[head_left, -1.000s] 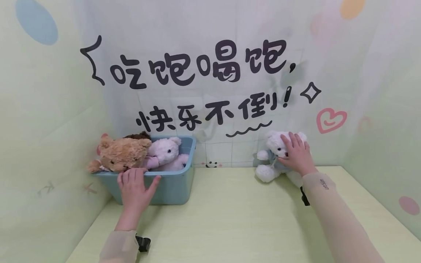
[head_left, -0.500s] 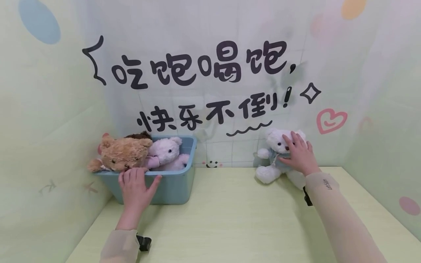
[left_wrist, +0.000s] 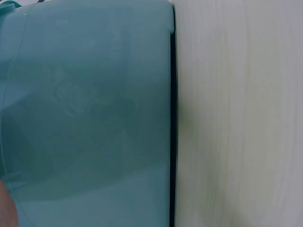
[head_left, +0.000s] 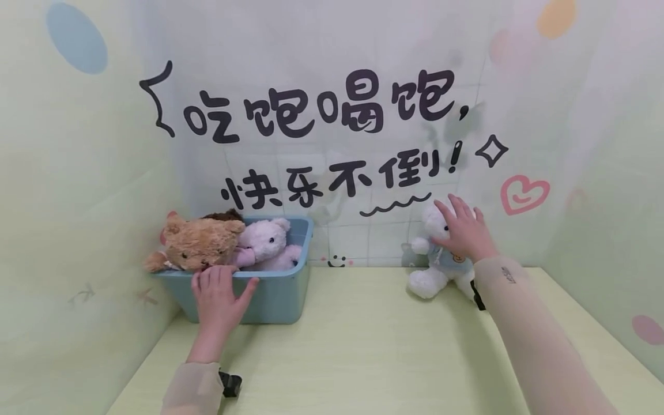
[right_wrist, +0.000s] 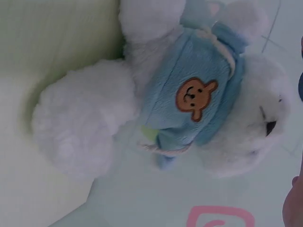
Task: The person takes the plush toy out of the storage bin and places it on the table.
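My left hand point(head_left: 220, 297) grips the near rim of a blue plastic storage bin point(head_left: 275, 297), fingers over the edge and thumb spread along the front wall. A tan teddy bear point(head_left: 202, 242) and a white teddy bear in pink point(head_left: 264, 239) lie in the bin, with something dark brown behind them. At the right back, a white teddy bear in a blue shirt point(head_left: 443, 262) sits upright on the table. My right hand point(head_left: 469, 230), fingers spread, overlaps its head in the head view; the right wrist view shows fingers point(right_wrist: 293, 203) beyond the head at the edge.
The pale wooden table point(head_left: 353, 346) runs between the bin and the seated bear. A printed cloth wall point(head_left: 342, 242) rises behind it, and side walls point(head_left: 596, 230) close in the left and right.
My right hand has lifted slightly and come off the seated bear's face, fingers spreading. The bear has tipped back a little, baring its shirt. My left hand stays on the bin rim.
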Tool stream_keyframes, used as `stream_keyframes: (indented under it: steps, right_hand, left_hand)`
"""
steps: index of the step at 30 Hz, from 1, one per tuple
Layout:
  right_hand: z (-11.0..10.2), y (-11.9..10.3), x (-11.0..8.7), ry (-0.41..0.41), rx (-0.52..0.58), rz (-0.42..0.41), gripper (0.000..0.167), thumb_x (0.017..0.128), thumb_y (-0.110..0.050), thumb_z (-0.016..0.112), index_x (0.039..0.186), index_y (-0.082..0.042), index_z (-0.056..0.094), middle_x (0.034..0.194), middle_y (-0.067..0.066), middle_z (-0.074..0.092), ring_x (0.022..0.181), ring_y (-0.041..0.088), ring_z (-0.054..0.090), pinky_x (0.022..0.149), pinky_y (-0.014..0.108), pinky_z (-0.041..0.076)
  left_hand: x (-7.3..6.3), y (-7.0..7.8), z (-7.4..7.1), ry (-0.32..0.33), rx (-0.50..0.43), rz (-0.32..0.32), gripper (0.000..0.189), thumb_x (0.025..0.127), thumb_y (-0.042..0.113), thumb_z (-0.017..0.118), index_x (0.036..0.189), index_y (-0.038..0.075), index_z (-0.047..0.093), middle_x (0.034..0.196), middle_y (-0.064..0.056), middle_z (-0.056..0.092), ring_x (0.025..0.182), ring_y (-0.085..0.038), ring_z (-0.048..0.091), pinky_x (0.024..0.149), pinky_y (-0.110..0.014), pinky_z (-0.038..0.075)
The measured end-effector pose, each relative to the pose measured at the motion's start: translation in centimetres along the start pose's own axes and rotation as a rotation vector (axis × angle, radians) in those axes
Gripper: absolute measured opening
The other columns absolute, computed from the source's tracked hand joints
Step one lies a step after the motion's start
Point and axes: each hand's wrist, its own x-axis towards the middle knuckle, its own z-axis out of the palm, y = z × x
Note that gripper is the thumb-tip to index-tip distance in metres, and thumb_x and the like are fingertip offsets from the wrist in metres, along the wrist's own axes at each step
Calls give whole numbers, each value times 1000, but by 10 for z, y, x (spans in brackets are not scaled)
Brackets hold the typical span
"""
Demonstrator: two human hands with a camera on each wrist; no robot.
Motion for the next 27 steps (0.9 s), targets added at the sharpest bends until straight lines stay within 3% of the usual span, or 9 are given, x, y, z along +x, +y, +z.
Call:
stream_keyframes:
  steps: [6, 14, 22, 27]
  right_hand:
    - [-6, -43, 31, 7, -38, -95, 96, 80, -55, 71, 153, -14, 25, 157, 21, 15, 143, 40, 13, 106, 66, 15]
    - [0, -98, 67, 55, -68, -232, 95, 81, -60, 66, 153, -17, 22, 158, 14, 19, 144, 40, 15, 107, 64, 18]
    - [-3, -163, 94, 73, -18, -377, 93, 83, -60, 65, 153, -17, 24, 159, 10, 20, 144, 37, 16, 109, 61, 18]
    - [-10, -194, 103, 82, -79, -453, 92, 83, -61, 65, 154, -18, 25, 159, 9, 19, 145, 30, 17, 111, 56, 18]
  left_hand:
    - [-3, -1, -3, -8, 11, -11, 80, 90, 74, 32, 102, -2, 53, 98, -21, 51, 100, -44, 42, 98, -63, 17]
    - [-5, -3, -5, -24, 21, -8, 78, 90, 74, 32, 102, -1, 53, 99, -19, 51, 101, -42, 42, 100, -63, 17]
    - [-10, -7, -9, 21, 40, -4, 75, 91, 73, 32, 100, 1, 53, 96, -17, 52, 98, -41, 43, 99, -63, 18]
    - [-5, -1, -4, 1, 33, 5, 72, 92, 71, 34, 101, 2, 53, 98, -16, 52, 99, -39, 44, 100, -62, 19]
